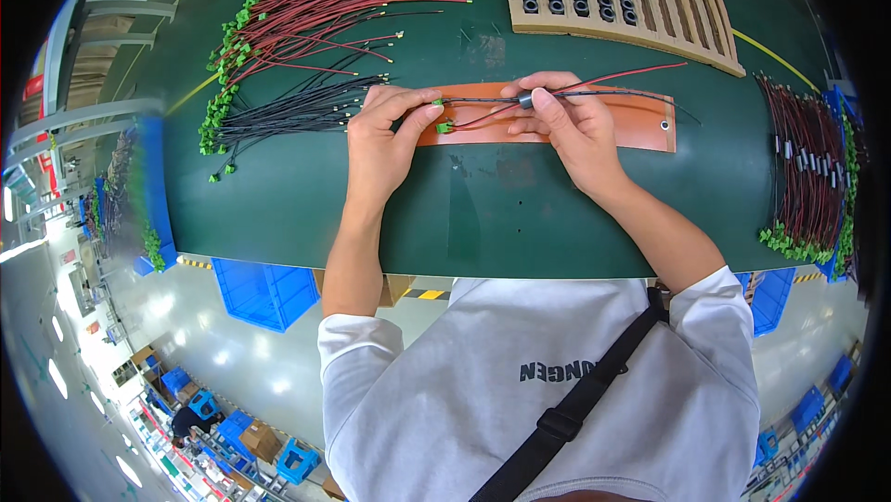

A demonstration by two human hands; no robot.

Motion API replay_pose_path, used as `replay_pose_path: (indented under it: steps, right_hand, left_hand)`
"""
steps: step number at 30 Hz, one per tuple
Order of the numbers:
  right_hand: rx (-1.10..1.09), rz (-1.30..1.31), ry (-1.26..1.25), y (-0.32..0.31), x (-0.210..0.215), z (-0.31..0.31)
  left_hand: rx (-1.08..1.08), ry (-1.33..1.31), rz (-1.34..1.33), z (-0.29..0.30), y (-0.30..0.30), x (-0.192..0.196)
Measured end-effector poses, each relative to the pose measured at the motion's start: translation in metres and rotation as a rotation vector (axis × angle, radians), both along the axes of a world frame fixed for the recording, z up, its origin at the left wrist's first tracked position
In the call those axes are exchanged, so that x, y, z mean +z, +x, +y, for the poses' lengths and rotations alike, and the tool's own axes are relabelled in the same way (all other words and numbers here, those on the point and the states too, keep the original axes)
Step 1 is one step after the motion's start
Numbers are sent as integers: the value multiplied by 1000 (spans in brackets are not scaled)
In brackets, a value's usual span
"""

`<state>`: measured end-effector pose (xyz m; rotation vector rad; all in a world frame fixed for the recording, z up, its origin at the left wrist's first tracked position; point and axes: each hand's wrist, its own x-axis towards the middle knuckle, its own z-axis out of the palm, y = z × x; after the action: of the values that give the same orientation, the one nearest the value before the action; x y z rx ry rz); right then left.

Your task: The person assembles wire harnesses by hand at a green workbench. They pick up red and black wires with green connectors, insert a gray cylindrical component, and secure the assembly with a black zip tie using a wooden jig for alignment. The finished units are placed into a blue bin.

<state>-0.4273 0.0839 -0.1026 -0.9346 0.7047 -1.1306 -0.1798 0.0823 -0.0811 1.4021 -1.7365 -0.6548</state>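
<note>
Over an orange-brown board [640, 126] I hold two thin wires, one red [617, 74] and one black. My left hand [385, 126] pinches the green connector on the black wire's end between thumb and fingertips. A second green connector [444, 128], on the red wire's end, hangs just below those fingertips. My right hand [577, 126] grips a small black ring core [526, 100] between thumb and fingers. Both wires appear to run through the core, and their free ends stick out to the right past my fingers.
Red wires [325, 15] and black wires [297, 108] with green connectors lie at the left. A slotted tray [631, 35] at the back holds rows of black ring cores. Bundled wires with cores [807, 159] lie at the right. Blue crates [264, 293] stand below the green table [575, 224].
</note>
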Motion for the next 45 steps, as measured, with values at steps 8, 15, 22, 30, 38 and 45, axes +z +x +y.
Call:
replay_pose_path:
  steps: [8, 15, 22, 30, 38, 45]
  right_hand:
    - [2, 15, -9, 0, -2, 1]
    - [4, 26, 6, -1, -3, 0]
    - [36, 24, 12, -2, 0, 0]
    - [25, 35, -19, -2, -3, -1]
    - [19, 29, -114, 0, -6, -3]
    - [219, 327, -188, 3, 5, -6]
  left_hand:
    - [-33, -24, -75, -3, 4, 0]
    - [-302, 3, -142, -3, 19, 9]
    - [-181, 74, 54, 0, 14, 3]
    - [-229, -71, -48, -3, 11, -1]
    - [-70, 96, -59, 1, -2, 6]
    - [-96, 90, -68, 0, 3, -2]
